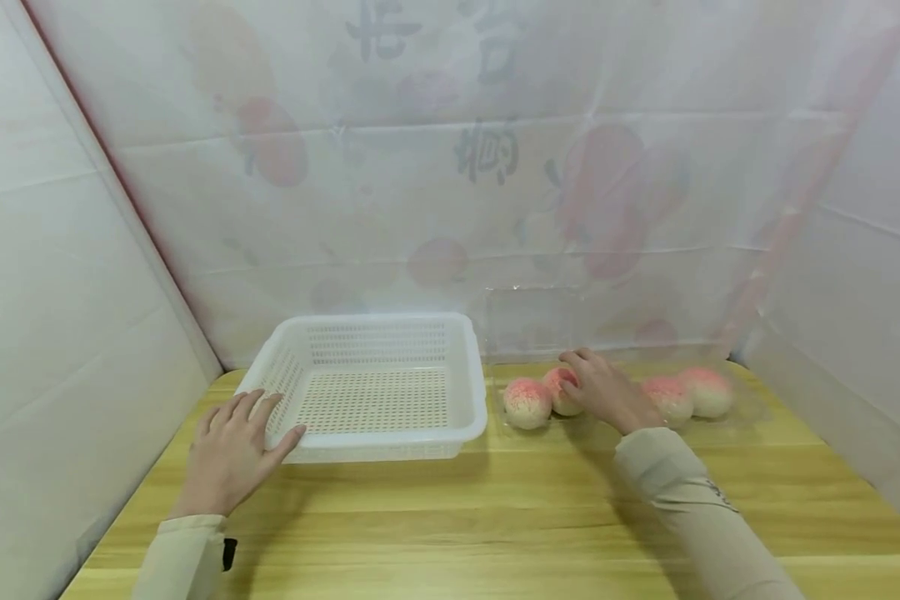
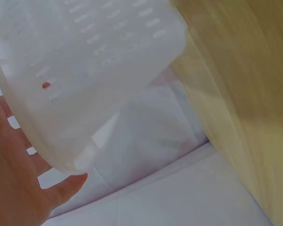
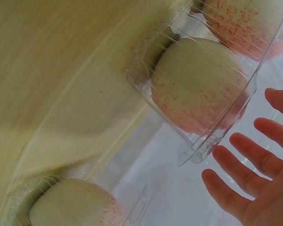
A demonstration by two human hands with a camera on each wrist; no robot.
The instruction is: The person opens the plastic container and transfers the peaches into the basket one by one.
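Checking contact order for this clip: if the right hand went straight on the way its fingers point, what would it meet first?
The right hand points left and away over the clear tray. Its fingertips are already at the second peach from the left, so that comes first; whether they touch it is hard to tell.

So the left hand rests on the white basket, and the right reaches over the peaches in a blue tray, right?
Not quite: the tray is clear plastic, not blue, as the right wrist view shows. The rest holds: left hand on the basket, right hand over the peaches.
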